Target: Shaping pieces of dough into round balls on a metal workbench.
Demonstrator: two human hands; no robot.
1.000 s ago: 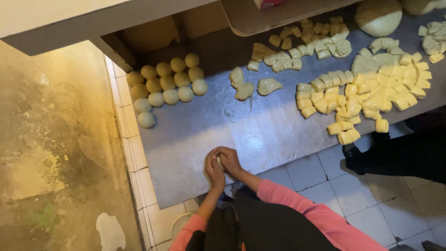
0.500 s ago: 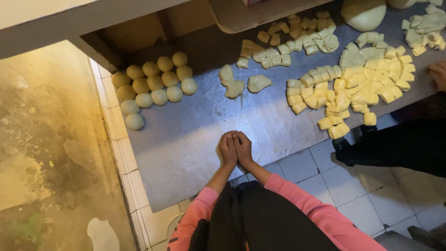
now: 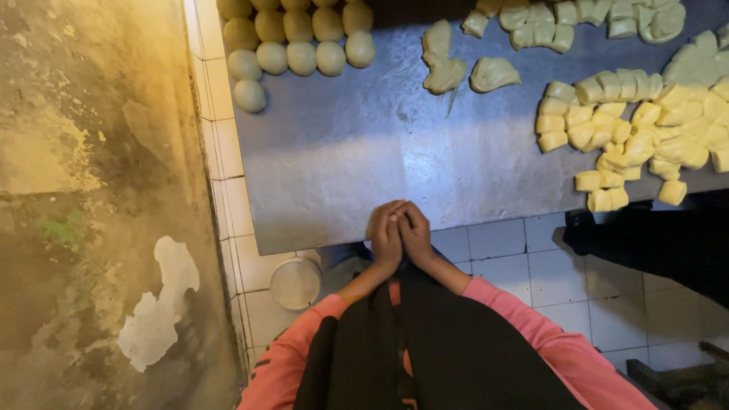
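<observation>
The person is pressing the left hand [image 3: 386, 237] and the right hand [image 3: 416, 234] together, palm against palm, at the near edge of the steel counter [image 3: 342, 159]. The fingers [image 3: 395, 212] of both hands are lying closed against each other, tips pointing out over the metal; whether a piece of dough is caught between the palms cannot be told, since nothing shows between them. Both pink sleeves [image 3: 531, 334] are running back from the wrists toward the dark apron [image 3: 440, 349]. Far beyond the fingertips and off to their left, rolled dough balls [image 3: 301, 38] are sitting in tidy rows by the counter's corner, touching one another. Straight ahead of the fingertips, well apart from them, a few loose, uneven dough lumps [image 3: 448, 64] are lying on the bare steel. To the right of the fingers, a heap of cut dough pieces [image 3: 630, 137] is spreading along the counter, its nearest chunks reaching close to the counter's front edge. Below the left hand, down at floor level, a round pale lid or bucket top [image 3: 296, 282] is resting against the white tiled base [image 3: 228, 190]. On the right, under the counter edge, another person's dark clothing [image 3: 653, 243] is showing.
</observation>
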